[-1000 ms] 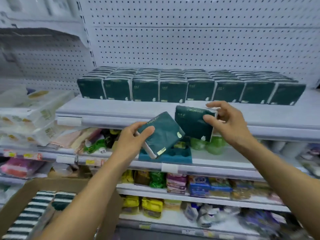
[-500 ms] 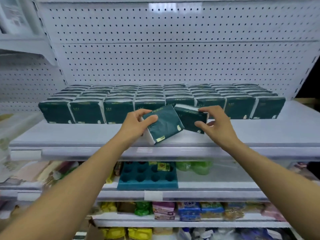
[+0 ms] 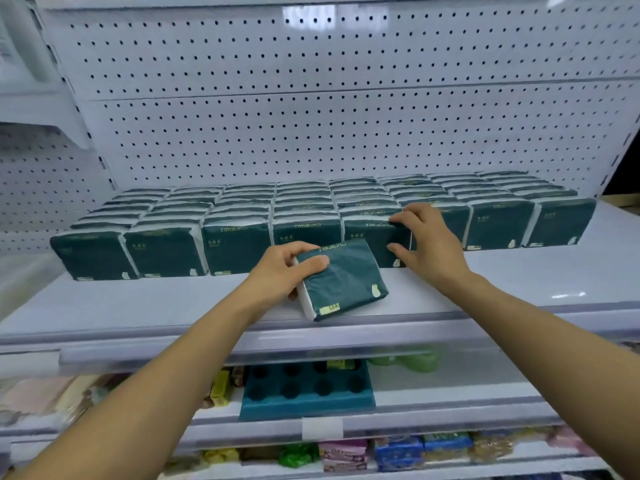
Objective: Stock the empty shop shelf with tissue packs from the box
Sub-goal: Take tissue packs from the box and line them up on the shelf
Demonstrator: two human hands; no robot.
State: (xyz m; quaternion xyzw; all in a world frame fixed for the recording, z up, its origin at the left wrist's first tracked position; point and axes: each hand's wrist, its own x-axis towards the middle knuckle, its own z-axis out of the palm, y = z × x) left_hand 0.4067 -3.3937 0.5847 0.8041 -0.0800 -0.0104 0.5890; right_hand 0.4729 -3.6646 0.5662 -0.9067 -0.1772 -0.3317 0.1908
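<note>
Head view: our left hand (image 3: 280, 271) grips a tilted tissue pack (image 3: 343, 280) over the shelf (image 3: 173, 303) front, long axis running 10 to 4 o'clock. Our right hand (image 3: 427, 244), at 1 o'clock from it, pinches a seated front-row pack (image 3: 370, 242). We judge the left hand nearer the row (image 3: 239, 247), at 12 o'clock.

In front of my left grip (image 3: 280, 271) and under my right grip (image 3: 427, 242), the white shelf (image 3: 519, 282) carries a row of dark green tissue packs (image 3: 239, 249), upright, side by side and several deep back to the pegboard. The pack my right grip holds (image 3: 375, 244) stands in that front row, touching its neighbours. The tilted pack in my left grip (image 3: 346, 285) sits over the bare front strip; I cannot tell whether it touches the shelf.
</note>
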